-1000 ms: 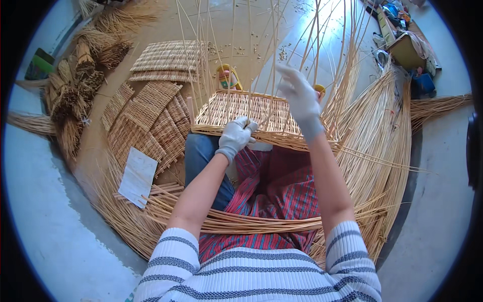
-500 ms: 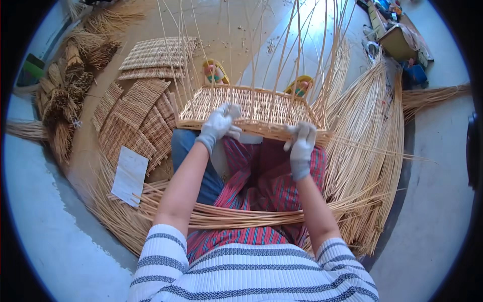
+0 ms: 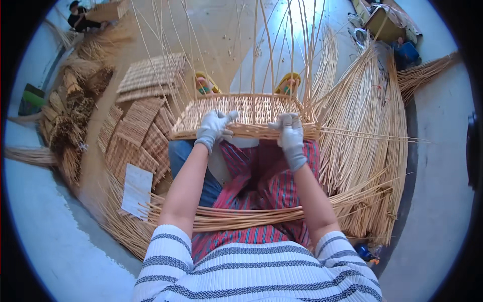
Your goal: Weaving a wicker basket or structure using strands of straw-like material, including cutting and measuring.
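A flat woven wicker panel [image 3: 251, 111] rests on my knees, with long upright stakes [image 3: 261, 45] rising from its far edge. My left hand [image 3: 214, 128], in a grey glove, lies on the near edge of the panel with its fingers spread. The gloved fingers of my right hand [image 3: 291, 133] are curled over the same near edge, further right. A bundle of loose willow rods [image 3: 241, 217] lies across my lap below both forearms.
Finished woven mats [image 3: 138, 121] are stacked on the floor to my left, with a white paper sheet [image 3: 137, 190] beside them. Thick bundles of rods [image 3: 362, 126] fan out on my right. Dark reed bundles [image 3: 65, 116] lie far left. Another person [image 3: 80, 17] sits at the top left.
My right hand has come down from the upright stakes to the near edge of the panel. My left hand has shifted slightly along that edge.
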Action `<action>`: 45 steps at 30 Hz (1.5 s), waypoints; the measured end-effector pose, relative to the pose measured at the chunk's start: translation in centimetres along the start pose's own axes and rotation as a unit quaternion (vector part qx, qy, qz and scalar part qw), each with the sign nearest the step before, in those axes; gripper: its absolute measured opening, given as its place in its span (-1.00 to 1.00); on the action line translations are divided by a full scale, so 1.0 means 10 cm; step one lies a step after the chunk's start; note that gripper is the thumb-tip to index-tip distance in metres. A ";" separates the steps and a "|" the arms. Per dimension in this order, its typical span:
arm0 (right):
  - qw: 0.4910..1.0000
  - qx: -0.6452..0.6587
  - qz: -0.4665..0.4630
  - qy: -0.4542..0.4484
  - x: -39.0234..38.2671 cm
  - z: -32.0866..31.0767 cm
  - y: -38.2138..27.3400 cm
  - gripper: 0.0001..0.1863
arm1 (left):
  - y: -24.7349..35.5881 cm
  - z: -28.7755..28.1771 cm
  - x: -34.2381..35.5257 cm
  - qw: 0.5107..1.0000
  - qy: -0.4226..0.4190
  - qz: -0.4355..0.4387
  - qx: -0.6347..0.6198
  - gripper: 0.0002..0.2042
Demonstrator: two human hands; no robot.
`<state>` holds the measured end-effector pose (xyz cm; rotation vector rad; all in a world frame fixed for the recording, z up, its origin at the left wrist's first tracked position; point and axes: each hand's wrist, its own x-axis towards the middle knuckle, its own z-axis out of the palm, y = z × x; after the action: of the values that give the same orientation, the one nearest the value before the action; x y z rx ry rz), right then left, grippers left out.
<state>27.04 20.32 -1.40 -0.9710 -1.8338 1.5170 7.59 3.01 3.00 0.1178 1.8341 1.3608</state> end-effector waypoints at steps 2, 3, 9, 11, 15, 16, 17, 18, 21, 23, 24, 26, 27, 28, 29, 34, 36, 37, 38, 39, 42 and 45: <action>0.982 0.178 0.056 -0.033 0.05 -0.02 -0.17 -0.73 | -0.12 -0.07 -0.05 0.989 0.093 0.115 -0.009 -0.58; 0.979 0.191 0.047 -0.044 0.07 -0.01 -0.11 -0.73 | -0.13 -0.07 -0.07 0.940 0.207 0.256 0.085 -0.57; 0.959 0.230 0.141 -0.088 -0.05 -0.09 -0.21 -0.74 | -0.08 0.67 -0.01 0.942 0.002 0.046 0.334 -0.43; 0.979 0.196 0.013 -0.056 0.08 -0.36 -0.22 -0.87 | -0.20 0.63 0.16 0.976 -0.052 0.052 0.203 -0.42; 0.968 0.232 0.089 0.024 0.22 -0.47 -0.11 -0.85 | -0.27 0.55 0.36 0.988 -0.153 0.003 0.025 -0.48; 0.971 0.227 0.078 0.016 0.26 -0.47 -0.05 -0.85 | -0.31 0.54 0.39 0.986 -0.165 0.007 0.022 -0.60; 0.979 0.192 0.070 0.022 0.25 -0.44 -0.17 -0.89 | -0.23 0.54 0.26 0.985 -0.156 0.022 0.072 -0.66; 0.994 0.110 -0.013 0.007 0.27 -0.38 -0.29 -0.89 | -0.14 0.54 0.13 0.981 -0.144 0.037 0.122 -0.72; 0.965 -0.021 -0.252 -0.073 0.68 -0.04 -0.62 -0.58 | -0.17 0.70 -0.02 0.996 -0.069 0.046 0.041 -0.80; 0.947 -0.127 -0.294 -0.027 1.00 0.37 -0.77 -0.37 | -0.22 0.76 0.07 0.995 -0.064 0.045 0.062 -0.74; 0.941 -0.175 -0.290 -0.003 1.08 0.55 -0.81 -0.28 | -0.22 0.80 0.09 0.995 -0.064 0.033 0.074 -0.71; 0.950 -0.217 -0.226 -0.015 1.21 0.75 -0.70 -0.16 | -0.20 0.90 0.13 0.994 -0.073 0.018 0.084 -0.67; 0.961 -0.180 -0.208 0.020 1.22 0.79 -0.65 -0.10 | -0.20 0.93 0.17 0.993 -0.084 0.008 0.087 -0.67; 0.973 -0.015 -0.229 -0.005 1.15 0.88 -0.64 -0.10 | -0.21 0.89 0.22 0.991 -0.076 0.013 0.114 -0.67; 0.957 0.150 -0.244 -0.034 1.03 0.95 -0.72 -0.10 | -0.37 0.77 0.40 0.985 -0.052 0.060 0.152 -0.68; 0.907 0.347 -0.237 -0.018 0.19 0.04 -0.38 -0.37 | -0.04 0.65 -0.09 0.996 -0.048 0.033 0.060 -0.79; 0.932 0.338 -0.030 0.129 0.12 -0.33 0.27 -0.71 | -0.11 0.78 0.05 0.995 -0.070 0.040 0.059 -0.80; 0.942 0.308 -0.031 0.132 0.14 -0.33 0.21 -0.80 | -0.10 0.78 0.04 0.996 -0.082 0.015 0.031 -0.70; 0.951 0.278 -0.029 0.131 0.08 -0.27 0.08 -0.85 | -0.26 0.76 0.19 0.993 -0.034 0.076 0.089 -0.60; 0.959 0.250 -0.040 0.131 0.12 -0.20 -0.06 -0.84 | -0.39 0.75 0.34 0.980 0.015 0.135 0.147 -0.50; 0.930 0.339 0.031 0.137 0.25 -0.33 0.07 -0.88 | 0.15 1.18 -0.15 0.997 0.022 -0.019 0.068 -0.36; 0.943 0.306 0.037 0.128 0.20 -0.23 -0.07 -0.92 | -0.02 1.11 -0.03 0.999 0.019 -0.021 0.016 -0.49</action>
<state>27.59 23.17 -0.30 -0.8771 -1.0471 1.7539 15.18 11.08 2.21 0.0707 1.8811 1.3132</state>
